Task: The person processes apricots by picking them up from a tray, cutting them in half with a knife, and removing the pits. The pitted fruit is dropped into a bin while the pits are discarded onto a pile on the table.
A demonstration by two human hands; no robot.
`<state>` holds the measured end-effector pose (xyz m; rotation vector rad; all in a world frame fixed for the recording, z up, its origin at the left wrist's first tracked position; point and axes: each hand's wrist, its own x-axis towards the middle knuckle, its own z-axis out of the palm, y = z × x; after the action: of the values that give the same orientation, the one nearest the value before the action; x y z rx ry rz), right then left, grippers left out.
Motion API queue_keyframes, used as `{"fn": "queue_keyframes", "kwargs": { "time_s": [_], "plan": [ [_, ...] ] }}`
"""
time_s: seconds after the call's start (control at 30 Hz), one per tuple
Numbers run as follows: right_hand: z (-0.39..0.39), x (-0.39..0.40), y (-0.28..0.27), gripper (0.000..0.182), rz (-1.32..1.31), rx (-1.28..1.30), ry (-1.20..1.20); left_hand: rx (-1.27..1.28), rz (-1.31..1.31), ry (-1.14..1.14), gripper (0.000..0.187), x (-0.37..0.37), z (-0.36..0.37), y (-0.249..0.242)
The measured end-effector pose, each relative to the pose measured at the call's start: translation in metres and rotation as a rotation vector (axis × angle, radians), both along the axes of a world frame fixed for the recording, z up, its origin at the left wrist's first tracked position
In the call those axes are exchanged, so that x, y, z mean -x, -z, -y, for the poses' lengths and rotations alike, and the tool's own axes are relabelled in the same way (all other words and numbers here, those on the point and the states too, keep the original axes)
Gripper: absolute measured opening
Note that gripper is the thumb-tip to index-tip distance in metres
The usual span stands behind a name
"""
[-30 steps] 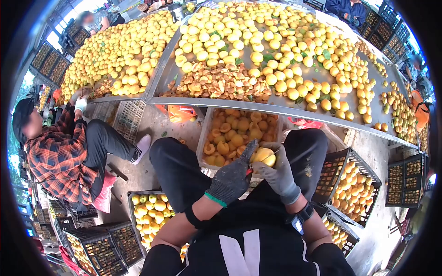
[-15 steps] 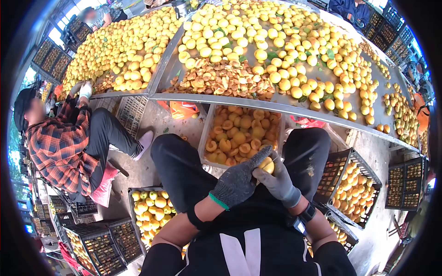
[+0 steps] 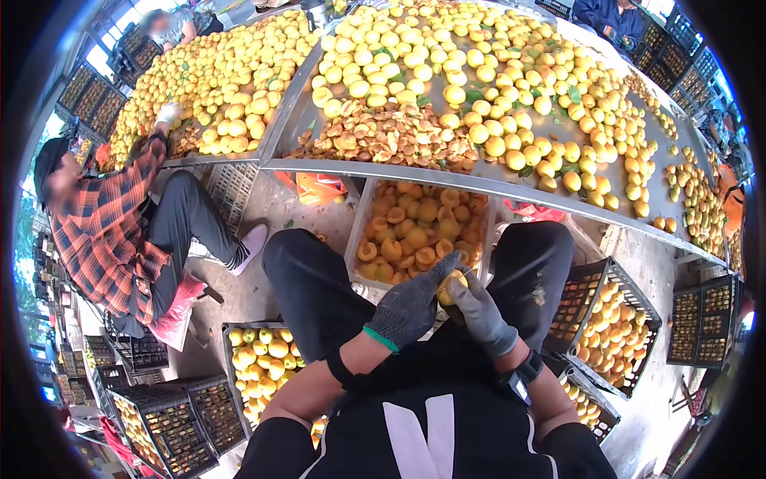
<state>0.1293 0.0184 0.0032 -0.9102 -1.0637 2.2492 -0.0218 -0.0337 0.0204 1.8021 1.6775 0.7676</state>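
Observation:
A yellow apricot [image 3: 452, 290] is held between my two gloved hands, above my lap. My left hand [image 3: 405, 311], in a dark grey knit glove with a green cuff, closes on its left side, thumb and forefinger reaching over the top. In a lighter grey glove, my right hand [image 3: 482, 316] grips the fruit from the right. The fingers hide part of it, and I cannot make out whether a small tool is in either hand. Just beyond the hands, between my knees, a pale crate [image 3: 351, 249] holds halved apricots [image 3: 416, 231].
A metal-edged table [image 3: 383, 170] carries whole apricots [image 3: 511, 128] and a heap of brownish apricot pieces [image 3: 391, 134]. Black crates of apricots stand at my left [image 3: 226, 351] and right [image 3: 658, 319]. A person in a plaid shirt [image 3: 104, 231] sits at the left.
My hands have shifted slightly down and left and turned the apricot, showing more of its side. The seated person at the left has reached farther over the table.

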Motion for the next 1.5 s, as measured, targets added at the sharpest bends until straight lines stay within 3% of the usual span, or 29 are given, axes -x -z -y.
{"fn": "queue_keyframes", "kwargs": {
  "time_s": [0.2,0.33,0.4,0.57,0.63,0.73,0.8,0.83,0.97,1.0,1.07,1.13,1.2,1.33,1.5],
  "plan": [
    [0.002,-0.002,0.006,0.043,0.065,-0.172,0.043,0.212,0.066,-0.061,0.082,0.005,0.005,-0.016],
    [0.005,0.001,0.009,0.046,0.087,-0.126,0.097,0.335,0.199,-0.057,0.085,0.009,0.007,-0.013],
    [0.010,0.005,0.021,0.048,0.148,-0.195,0.200,0.329,0.228,-0.045,0.085,0.009,0.009,-0.010],
    [0.010,-0.001,0.007,0.047,0.172,-0.217,0.101,0.306,0.271,-0.055,0.085,0.007,0.013,-0.005],
    [0.010,0.001,-0.001,0.047,0.188,-0.220,0.046,0.248,0.077,-0.071,0.083,0.007,0.011,-0.002],
    [0.014,0.009,0.000,0.045,0.132,-0.280,0.149,0.186,0.045,-0.071,0.074,0.004,0.013,0.002],
    [0.011,0.010,0.008,0.043,0.108,-0.588,0.139,0.171,0.029,-0.065,0.074,0.003,0.011,0.008],
    [0.011,0.010,0.008,0.043,0.109,-0.587,0.138,0.155,0.012,-0.058,0.074,0.002,0.011,0.009],
    [0.008,0.010,-0.014,0.040,0.382,-0.589,0.035,0.213,0.014,-0.080,0.079,-0.001,0.008,0.005],
    [0.006,0.009,-0.016,0.039,0.450,-0.609,0.008,0.148,0.115,-0.051,0.079,0.000,0.007,0.006],
    [0.003,0.006,-0.011,0.038,0.366,-0.556,0.016,0.086,0.220,-0.024,0.079,0.001,0.008,0.002],
    [0.004,0.005,-0.008,0.036,0.278,-0.513,0.022,0.224,0.254,-0.005,0.078,0.001,0.006,-0.008],
    [0.009,0.007,-0.007,0.035,0.111,-0.332,0.103,0.160,0.240,-0.010,0.077,0.001,0.004,-0.001],
    [0.011,0.011,-0.001,0.035,0.017,-0.140,0.134,0.051,0.158,-0.042,0.073,0.000,0.004,0.007],
    [0.006,0.011,-0.010,0.038,-0.017,0.045,0.107,0.094,0.096,-0.101,0.069,-0.002,0.004,0.012]
  ]
}}
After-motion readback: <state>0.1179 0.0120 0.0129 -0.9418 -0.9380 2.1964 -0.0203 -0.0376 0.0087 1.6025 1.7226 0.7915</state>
